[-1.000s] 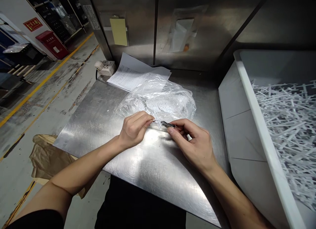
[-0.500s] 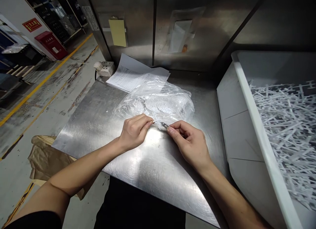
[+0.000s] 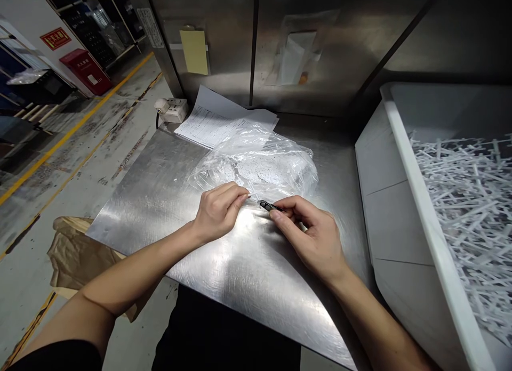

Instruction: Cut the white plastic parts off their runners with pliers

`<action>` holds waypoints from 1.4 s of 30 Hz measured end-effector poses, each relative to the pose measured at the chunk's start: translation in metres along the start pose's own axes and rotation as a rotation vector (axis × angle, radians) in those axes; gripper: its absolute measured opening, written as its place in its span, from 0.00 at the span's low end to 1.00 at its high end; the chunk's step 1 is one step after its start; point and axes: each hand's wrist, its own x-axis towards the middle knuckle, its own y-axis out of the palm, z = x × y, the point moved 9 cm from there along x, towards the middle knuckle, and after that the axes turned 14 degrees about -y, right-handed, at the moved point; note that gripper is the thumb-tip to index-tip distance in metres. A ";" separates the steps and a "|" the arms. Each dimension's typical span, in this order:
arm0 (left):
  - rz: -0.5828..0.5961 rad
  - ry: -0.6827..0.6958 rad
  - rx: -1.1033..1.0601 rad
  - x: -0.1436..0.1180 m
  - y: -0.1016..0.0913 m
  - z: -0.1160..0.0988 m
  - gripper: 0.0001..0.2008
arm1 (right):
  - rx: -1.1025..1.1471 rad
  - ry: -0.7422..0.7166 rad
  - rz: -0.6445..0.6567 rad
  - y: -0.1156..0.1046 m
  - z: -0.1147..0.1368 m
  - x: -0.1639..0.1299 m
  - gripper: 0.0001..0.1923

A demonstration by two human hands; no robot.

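My left hand (image 3: 221,212) is closed in a pinch, with the end of a small thin white plastic piece (image 3: 250,195) showing past the fingertips. Facing it, my right hand (image 3: 310,230) is closed around a small dark clipper (image 3: 269,206), its tip close to the white piece. Whether the jaws touch the piece is too small to tell. Both hands are just above the metal table, in front of a clear plastic bag (image 3: 260,166) with many small bits inside.
A large pale bin (image 3: 416,200) of white plastic sticks (image 3: 468,200) stands right of the metal table (image 3: 132,200). Printed sheets (image 3: 216,118) lie partly under the bag, beside a power socket (image 3: 174,111). Brown paper (image 3: 80,248) is at the lower left. A metal wall panel (image 3: 224,19) rises behind.
The clipper has turned in my right hand and shows more of its dark side. Less of the white plastic shows between my hands. My left hand stays nearly still.
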 end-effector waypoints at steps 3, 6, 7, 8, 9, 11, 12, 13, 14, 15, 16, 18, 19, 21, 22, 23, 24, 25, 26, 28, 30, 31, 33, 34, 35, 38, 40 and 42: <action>-0.007 0.009 0.002 0.000 -0.001 -0.001 0.10 | -0.022 -0.012 0.001 -0.001 0.001 0.000 0.09; -0.014 0.007 0.000 0.000 -0.002 -0.002 0.10 | -0.027 -0.034 0.002 -0.002 0.002 0.000 0.09; -0.014 0.005 -0.001 0.000 -0.002 -0.002 0.10 | -0.030 -0.038 0.003 -0.001 0.002 0.000 0.10; -0.014 0.003 0.000 0.000 -0.003 -0.002 0.10 | -0.032 -0.039 0.004 -0.001 0.002 0.000 0.09; -0.014 0.004 0.002 0.000 -0.003 -0.003 0.10 | -0.034 -0.040 0.005 -0.001 0.002 0.000 0.09; -0.014 0.010 0.010 0.000 -0.002 -0.004 0.10 | -0.036 -0.045 0.007 0.000 0.001 0.001 0.09; -0.015 0.014 0.015 0.000 -0.002 -0.004 0.10 | -0.037 -0.050 0.008 0.000 0.002 0.001 0.09; -0.015 0.017 0.020 -0.001 -0.002 -0.004 0.10 | -0.037 -0.053 0.009 0.000 0.002 0.001 0.10; -0.015 0.018 0.024 -0.001 -0.001 -0.004 0.10 | -0.036 -0.054 0.011 0.001 0.002 0.001 0.10; -0.015 0.020 0.028 -0.002 0.000 -0.004 0.10 | -0.031 -0.050 0.014 0.001 0.002 0.001 0.11; -0.018 0.021 0.033 -0.002 0.000 -0.004 0.10 | -0.021 -0.039 0.015 0.001 0.001 0.001 0.11; -0.021 0.021 0.048 -0.003 0.001 -0.004 0.10 | 0.015 0.000 0.015 0.003 -0.004 0.000 0.13; -0.021 0.019 0.058 -0.003 0.002 -0.004 0.10 | 0.039 0.026 0.011 0.004 -0.007 -0.001 0.14; -0.015 0.006 0.076 -0.004 0.003 -0.002 0.10 | 0.093 0.083 -0.002 0.007 -0.015 -0.004 0.16; -0.006 -0.006 0.084 -0.004 0.005 -0.001 0.10 | 0.122 0.112 -0.009 0.008 -0.019 -0.005 0.17; 0.006 -0.019 0.090 -0.004 0.006 0.001 0.10 | 0.154 0.139 -0.015 0.010 -0.022 -0.006 0.18; 0.018 -0.033 0.094 -0.004 0.007 0.002 0.11 | 0.186 0.160 -0.022 0.011 -0.025 -0.007 0.18; 0.031 -0.045 0.097 -0.004 0.008 0.003 0.11 | 0.217 0.177 -0.029 0.013 -0.028 -0.008 0.19; 0.043 -0.056 0.098 -0.003 0.009 0.004 0.11 | 0.245 0.190 -0.035 0.014 -0.030 -0.008 0.19; 0.058 -0.078 0.090 -0.003 0.010 0.006 0.11 | 0.284 0.205 -0.040 0.015 -0.031 -0.009 0.19; 0.065 -0.096 0.071 -0.002 0.010 0.008 0.10 | 0.303 0.208 -0.044 0.016 -0.031 -0.009 0.19; 0.068 -0.101 0.057 -0.002 0.010 0.008 0.10 | 0.308 0.203 -0.051 0.015 -0.030 -0.008 0.19; 0.074 -0.096 0.025 -0.002 0.009 0.008 0.10 | 0.306 0.168 -0.082 0.012 -0.026 -0.007 0.19; 0.075 -0.085 0.007 -0.002 0.008 0.007 0.10 | 0.296 0.144 -0.108 0.009 -0.024 -0.007 0.18; 0.074 -0.070 -0.013 -0.002 0.007 0.006 0.10 | 0.281 0.117 -0.138 0.006 -0.022 -0.007 0.18; 0.070 -0.021 -0.076 0.000 0.004 -0.001 0.10 | 0.224 0.040 -0.246 -0.004 -0.019 -0.009 0.16; 0.050 0.016 -0.120 0.002 0.000 -0.008 0.10 | 0.193 -0.005 -0.304 -0.009 -0.019 -0.010 0.16; -0.021 0.060 -0.150 0.003 -0.009 -0.016 0.09 | 0.158 -0.047 -0.348 -0.014 -0.020 -0.011 0.15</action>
